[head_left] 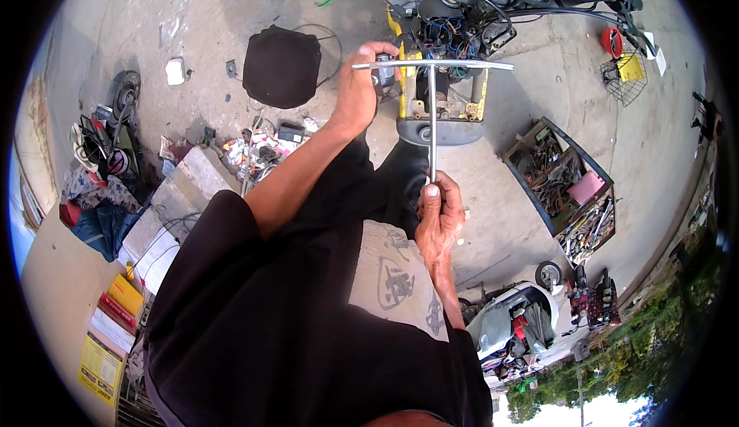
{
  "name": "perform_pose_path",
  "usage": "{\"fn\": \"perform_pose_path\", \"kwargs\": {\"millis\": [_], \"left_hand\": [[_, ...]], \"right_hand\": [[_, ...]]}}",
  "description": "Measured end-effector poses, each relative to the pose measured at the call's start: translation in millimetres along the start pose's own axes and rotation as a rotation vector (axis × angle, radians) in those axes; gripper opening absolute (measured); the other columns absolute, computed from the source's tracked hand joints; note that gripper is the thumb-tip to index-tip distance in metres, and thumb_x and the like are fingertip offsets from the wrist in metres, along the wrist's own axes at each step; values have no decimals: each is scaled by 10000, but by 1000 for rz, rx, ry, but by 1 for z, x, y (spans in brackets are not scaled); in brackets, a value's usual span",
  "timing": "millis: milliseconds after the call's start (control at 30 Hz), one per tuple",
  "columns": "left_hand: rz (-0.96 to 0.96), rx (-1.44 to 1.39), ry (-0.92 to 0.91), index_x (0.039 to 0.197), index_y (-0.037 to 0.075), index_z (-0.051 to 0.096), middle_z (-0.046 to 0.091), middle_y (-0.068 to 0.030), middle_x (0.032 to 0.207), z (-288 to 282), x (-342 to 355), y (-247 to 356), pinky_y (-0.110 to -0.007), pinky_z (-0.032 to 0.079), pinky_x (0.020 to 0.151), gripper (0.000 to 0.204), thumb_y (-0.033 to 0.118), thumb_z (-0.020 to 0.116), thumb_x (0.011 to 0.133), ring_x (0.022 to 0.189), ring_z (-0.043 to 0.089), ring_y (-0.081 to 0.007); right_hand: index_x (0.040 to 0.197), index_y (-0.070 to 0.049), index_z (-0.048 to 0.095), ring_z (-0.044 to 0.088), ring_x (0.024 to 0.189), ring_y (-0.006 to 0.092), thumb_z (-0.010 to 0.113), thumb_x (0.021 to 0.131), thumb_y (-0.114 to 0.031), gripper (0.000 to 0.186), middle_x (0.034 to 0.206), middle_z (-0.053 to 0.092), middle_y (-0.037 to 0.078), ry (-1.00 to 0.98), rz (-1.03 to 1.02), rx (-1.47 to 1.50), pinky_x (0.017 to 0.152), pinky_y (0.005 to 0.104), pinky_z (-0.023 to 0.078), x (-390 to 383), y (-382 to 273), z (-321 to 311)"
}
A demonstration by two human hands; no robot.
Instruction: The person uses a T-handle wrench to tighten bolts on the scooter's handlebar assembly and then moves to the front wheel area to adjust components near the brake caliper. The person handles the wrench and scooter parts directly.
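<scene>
My right hand [440, 215] grips the lower end of the shaft of a silver T-handle wrench [433, 131]. The crossbar lies at the far end, its left tip overlapping my left hand [356, 95]. Curled fingers of that hand hold a small dark and silver part [386, 77], whose exact kind I cannot make out. Beside it stands the opened front of a motorbike [441, 131], with a yellow frame and a bundle of exposed wires [454, 35]. The wrench hangs over this front, and I cannot tell whether it touches the frame.
Handlebars with cables [554, 15] stretch across the top. A black octagonal cover [282, 67] lies on the concrete at left, near a heap of small parts [262, 150]. At right sits a divided metal tool box [566, 177]. A white scooter [516, 319] stands at the lower right.
</scene>
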State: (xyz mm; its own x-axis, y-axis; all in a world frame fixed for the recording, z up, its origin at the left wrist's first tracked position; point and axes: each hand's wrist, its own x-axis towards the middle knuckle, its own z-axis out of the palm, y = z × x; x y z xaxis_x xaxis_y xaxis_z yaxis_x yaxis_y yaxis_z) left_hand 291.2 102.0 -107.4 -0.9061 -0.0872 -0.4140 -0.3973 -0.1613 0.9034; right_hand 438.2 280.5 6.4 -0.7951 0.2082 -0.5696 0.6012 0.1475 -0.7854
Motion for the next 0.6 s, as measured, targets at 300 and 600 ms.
{"fn": "perform_pose_path", "kwargs": {"millis": [300,600], "left_hand": [[-140,-292,-19,1215,-4,643,689,-120,989,14,4,11,-280,491,678,585,436,274,1103,825,696,-189],[-255,-419,-312,1190,4,588,668,-118,983,-2,17,11,-331,483,658,478,385,319,1087,806,677,-232]], "right_hand": [[1525,-89,523,496,645,78,522,1099,-139,430,738,536,22,-65,2,-28,593,264,447,2,1,8],[1474,-217,598,704,795,395,607,968,43,569,1016,724,212,-105,-491,-484,743,391,579,49,9,-21]]}}
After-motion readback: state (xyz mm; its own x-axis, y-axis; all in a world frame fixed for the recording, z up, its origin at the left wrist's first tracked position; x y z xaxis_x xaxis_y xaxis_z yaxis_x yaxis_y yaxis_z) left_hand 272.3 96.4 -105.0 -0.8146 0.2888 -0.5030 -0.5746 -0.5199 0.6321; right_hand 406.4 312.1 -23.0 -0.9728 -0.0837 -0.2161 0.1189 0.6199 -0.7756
